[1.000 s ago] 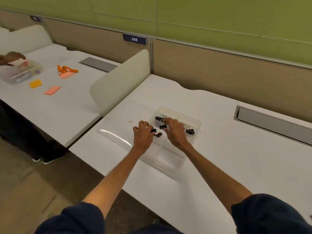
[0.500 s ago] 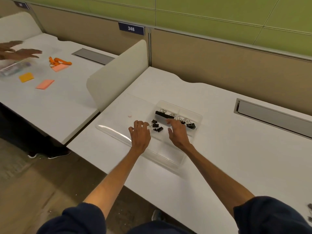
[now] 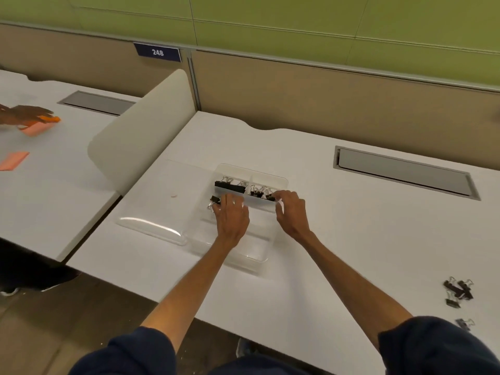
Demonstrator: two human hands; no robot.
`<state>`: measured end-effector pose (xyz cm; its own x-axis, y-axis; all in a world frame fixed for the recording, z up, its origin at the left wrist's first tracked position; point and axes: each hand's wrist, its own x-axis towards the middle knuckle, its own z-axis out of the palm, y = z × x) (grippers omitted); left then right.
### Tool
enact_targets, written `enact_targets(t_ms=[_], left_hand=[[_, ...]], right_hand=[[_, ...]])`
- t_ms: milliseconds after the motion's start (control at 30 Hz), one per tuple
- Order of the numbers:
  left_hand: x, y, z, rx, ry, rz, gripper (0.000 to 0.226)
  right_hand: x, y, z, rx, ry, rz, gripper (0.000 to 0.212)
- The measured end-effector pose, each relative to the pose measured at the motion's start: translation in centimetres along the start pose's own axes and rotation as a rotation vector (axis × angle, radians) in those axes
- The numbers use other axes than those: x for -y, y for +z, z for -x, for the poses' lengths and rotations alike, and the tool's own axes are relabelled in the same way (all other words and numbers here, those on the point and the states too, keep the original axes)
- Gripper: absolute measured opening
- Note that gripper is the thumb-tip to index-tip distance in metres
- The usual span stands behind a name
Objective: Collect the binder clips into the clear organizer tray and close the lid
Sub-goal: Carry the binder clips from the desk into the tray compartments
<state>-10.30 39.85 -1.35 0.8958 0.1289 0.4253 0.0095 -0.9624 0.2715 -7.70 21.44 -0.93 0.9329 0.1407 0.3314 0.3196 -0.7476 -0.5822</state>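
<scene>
The clear organizer tray (image 3: 257,253) sits mid-desk, its lid (image 3: 162,209) lying open and flat to the left. Several black binder clips (image 3: 230,186) fill the two far compartments. My left hand (image 3: 232,216) hovers over the tray's left middle compartment, fingers curled, with a binder clip (image 3: 214,200) at its fingertips. My right hand (image 3: 291,211) is at the tray's right side; its fingers and thumb pinch the tray's wall beside the far-right clips (image 3: 261,192). More loose binder clips (image 3: 458,290) lie on the desk at far right.
A rounded white divider (image 3: 140,136) separates this desk from the left one, where another person's hand (image 3: 24,115) reaches over orange notes (image 3: 13,160). A grey cable hatch (image 3: 403,171) is set into the desk at the back right. The desk's front edge is close.
My right hand has moved from the tray's middle to its right wall. My left hand has shifted slightly further into the tray. The view has swung right, revealing the loose clips.
</scene>
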Motion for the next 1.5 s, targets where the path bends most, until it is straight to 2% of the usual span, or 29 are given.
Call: enact_targets(t_ms=[133, 267, 367, 700, 967, 1167, 1300, 1500], left_hand=[[-2.9, 0.6, 0.1, 0.039, 0.049, 0.004, 0.020], [-6.3, 1.6, 0.9, 0.068, 0.266, 0.033, 0.015], [-9.5, 2.2, 1.7, 0.095, 0.352, 0.099, 0.013], [-17.4, 5.3, 3.8, 0.195, 0.449, 0.221, 0.012], [-25.0, 7.4, 5.7, 0.340, 0.560, 0.260, 0.035], [-30.6, 8.3, 7.9, 0.463, 0.655, 0.268, 0.031], [-33.5, 8.9, 9.4, 0.527, 0.676, 0.363, 0.022], [-38.5, 9.4, 11.4, 0.593, 0.736, 0.386, 0.026]], right_hand=[[-1.8, -2.2, 1.2, -0.046, 0.040, 0.017, 0.031], [-4.0, -4.1, 3.2, -0.076, 0.084, 0.029, 0.028], [-6.1, -5.7, 4.7, -0.097, 0.126, 0.044, 0.028], [-13.7, -13.4, 9.1, -0.202, 0.351, 0.078, 0.031], [-18.9, -19.0, 14.6, -0.284, 0.521, 0.123, 0.034], [-21.5, -21.9, 18.4, -0.342, 0.629, 0.124, 0.036], [-23.4, -23.8, 21.1, -0.361, 0.682, 0.155, 0.037], [-26.1, -27.1, 24.3, -0.406, 0.759, 0.178, 0.035]])
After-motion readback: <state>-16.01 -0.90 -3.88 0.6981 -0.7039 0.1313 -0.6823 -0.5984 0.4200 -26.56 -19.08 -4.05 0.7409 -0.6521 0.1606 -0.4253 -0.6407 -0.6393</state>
